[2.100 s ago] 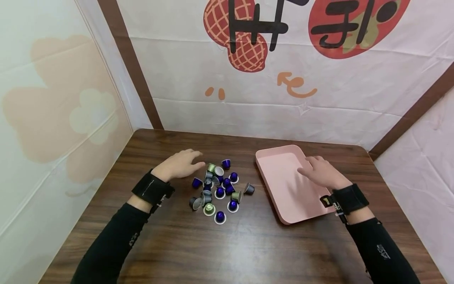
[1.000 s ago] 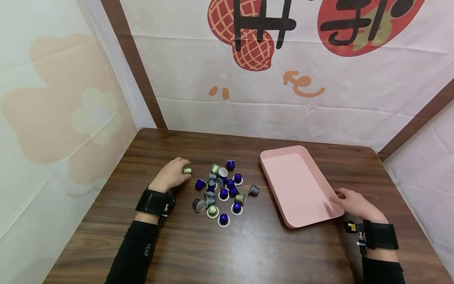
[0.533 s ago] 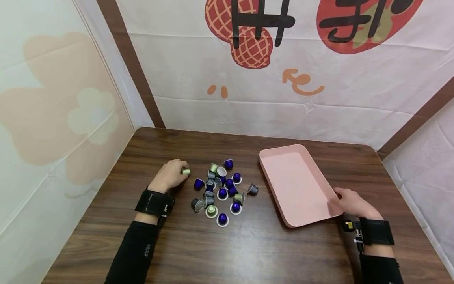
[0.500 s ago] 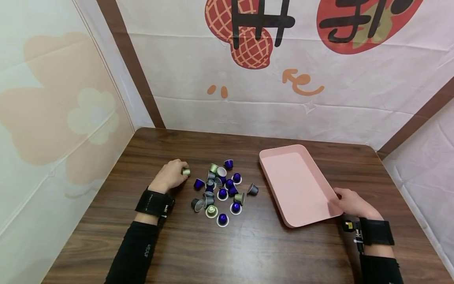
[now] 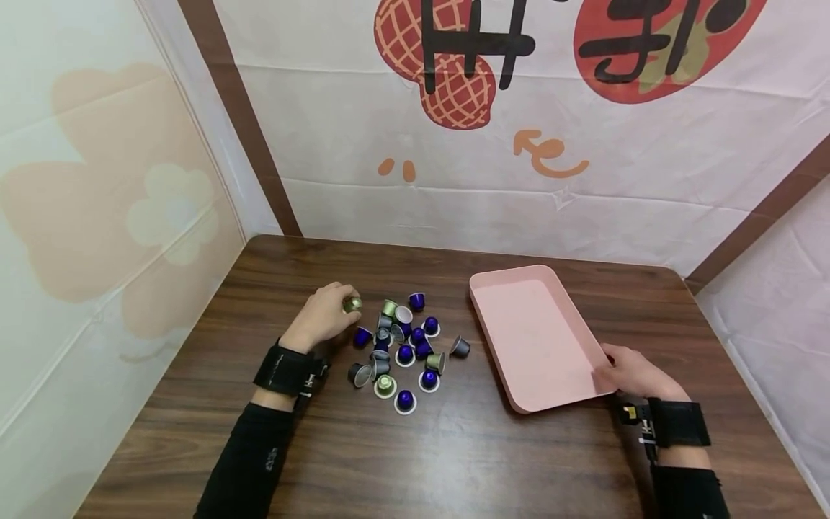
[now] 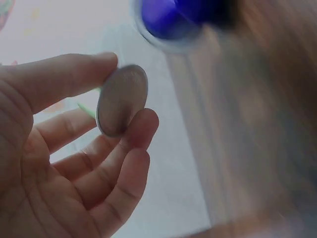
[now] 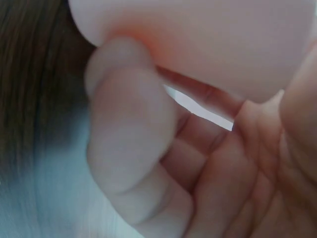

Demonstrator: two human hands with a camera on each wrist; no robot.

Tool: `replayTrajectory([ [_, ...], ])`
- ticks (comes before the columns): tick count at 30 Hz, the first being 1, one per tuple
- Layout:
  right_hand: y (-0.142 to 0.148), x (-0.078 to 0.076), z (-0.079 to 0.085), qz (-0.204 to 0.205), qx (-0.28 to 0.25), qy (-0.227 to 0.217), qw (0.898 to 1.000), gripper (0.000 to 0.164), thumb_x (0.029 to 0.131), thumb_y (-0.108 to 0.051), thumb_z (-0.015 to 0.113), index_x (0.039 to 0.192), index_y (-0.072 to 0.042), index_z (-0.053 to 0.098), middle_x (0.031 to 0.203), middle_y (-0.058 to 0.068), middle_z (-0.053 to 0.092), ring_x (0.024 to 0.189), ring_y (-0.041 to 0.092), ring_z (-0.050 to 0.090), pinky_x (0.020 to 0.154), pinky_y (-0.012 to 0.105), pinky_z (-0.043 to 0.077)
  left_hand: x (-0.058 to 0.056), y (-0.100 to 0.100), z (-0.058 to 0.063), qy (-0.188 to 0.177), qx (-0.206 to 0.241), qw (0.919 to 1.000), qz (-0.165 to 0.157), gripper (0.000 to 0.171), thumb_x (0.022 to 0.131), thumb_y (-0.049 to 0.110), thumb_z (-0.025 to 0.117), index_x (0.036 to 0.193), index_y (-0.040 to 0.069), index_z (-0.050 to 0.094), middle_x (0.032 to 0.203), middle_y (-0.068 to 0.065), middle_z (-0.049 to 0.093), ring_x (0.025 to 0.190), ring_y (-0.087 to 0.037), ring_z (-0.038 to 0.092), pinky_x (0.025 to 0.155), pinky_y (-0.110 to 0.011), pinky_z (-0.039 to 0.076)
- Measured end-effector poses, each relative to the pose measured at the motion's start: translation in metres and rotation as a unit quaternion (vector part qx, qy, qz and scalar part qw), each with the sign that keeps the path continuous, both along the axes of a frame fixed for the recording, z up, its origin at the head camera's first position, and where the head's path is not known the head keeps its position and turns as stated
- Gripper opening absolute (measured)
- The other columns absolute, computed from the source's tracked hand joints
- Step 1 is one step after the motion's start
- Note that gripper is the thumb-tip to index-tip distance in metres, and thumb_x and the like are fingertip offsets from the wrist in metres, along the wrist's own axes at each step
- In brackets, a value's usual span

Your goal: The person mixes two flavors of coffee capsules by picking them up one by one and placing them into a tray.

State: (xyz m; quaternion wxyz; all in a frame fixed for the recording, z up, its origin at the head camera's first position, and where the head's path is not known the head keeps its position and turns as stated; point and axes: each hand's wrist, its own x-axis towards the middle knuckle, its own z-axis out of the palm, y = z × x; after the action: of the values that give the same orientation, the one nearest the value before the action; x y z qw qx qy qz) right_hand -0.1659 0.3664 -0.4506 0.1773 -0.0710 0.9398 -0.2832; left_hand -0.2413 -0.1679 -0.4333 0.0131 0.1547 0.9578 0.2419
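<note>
Between thumb and fingers, my left hand [image 5: 322,316] pinches a green coffee capsule [image 5: 353,303] just left of the pile. In the left wrist view the capsule's round flat lid [image 6: 123,100] faces the camera, and a blurred blue capsule [image 6: 171,17] shows above. My right hand [image 5: 640,371] grips the right side of a shallow pink tray [image 5: 545,342]. The right wrist view has curled fingers [image 7: 131,129] against the tray's pink wall [image 7: 208,44]. Nothing lies inside the tray.
Several loose coffee capsules lie mid-table: blue ones [image 5: 405,401], grey ones [image 5: 460,347] and green ones [image 5: 385,386], some upright, others on their sides. The brown wooden table [image 5: 337,461] meets printed cloth walls [image 5: 454,209] at the back and sides.
My left hand has taken hold of a green capsule and lately shifted a little right and away with it. My right hand went from above the tray to gripping its right side.
</note>
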Motion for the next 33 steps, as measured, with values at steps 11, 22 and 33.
replayTrajectory([
  [11, -0.004, -0.002, 0.001, 0.001, 0.013, 0.011, 1.000, 0.032, 0.090, -0.008, 0.055, 0.118, 0.008, 0.051, 0.083, 0.009, 0.057, 0.070, 0.021, 0.053, 0.060, 0.036, 0.042, -0.005, 0.092, 0.057, 0.030, -0.074, 0.9852, -0.152, 0.020, 0.087, 0.025, 0.069, 0.102, 0.014, 0.063, 0.091, 0.002, 0.057, 0.074, -0.013, 0.053, 0.063, -0.030, 0.044],
  [22, -0.007, -0.001, 0.001, -0.013, 0.019, -0.010, 1.000, 0.047, 0.093, -0.011, 0.052, 0.130, 0.013, 0.039, 0.097, 0.017, 0.056, 0.076, 0.024, 0.053, 0.063, 0.037, 0.043, -0.026, 0.180, 0.056, 0.019, -0.136, 0.9670, -0.214, 0.011, 0.090, 0.025, 0.063, 0.092, 0.017, 0.056, 0.083, 0.003, 0.052, 0.071, -0.012, 0.047, 0.057, -0.026, 0.036],
  [33, -0.009, -0.001, 0.001, -0.017, -0.007, -0.021, 1.000, 0.054, 0.092, -0.008, 0.051, 0.132, 0.020, 0.027, 0.104, 0.029, 0.054, 0.074, 0.026, 0.056, 0.055, 0.036, 0.046, -0.024, 0.250, 0.038, 0.005, -0.143, 0.9561, -0.256, 0.012, 0.087, 0.019, 0.064, 0.083, 0.014, 0.053, 0.074, 0.006, 0.049, 0.068, -0.009, 0.044, 0.059, -0.022, 0.035],
])
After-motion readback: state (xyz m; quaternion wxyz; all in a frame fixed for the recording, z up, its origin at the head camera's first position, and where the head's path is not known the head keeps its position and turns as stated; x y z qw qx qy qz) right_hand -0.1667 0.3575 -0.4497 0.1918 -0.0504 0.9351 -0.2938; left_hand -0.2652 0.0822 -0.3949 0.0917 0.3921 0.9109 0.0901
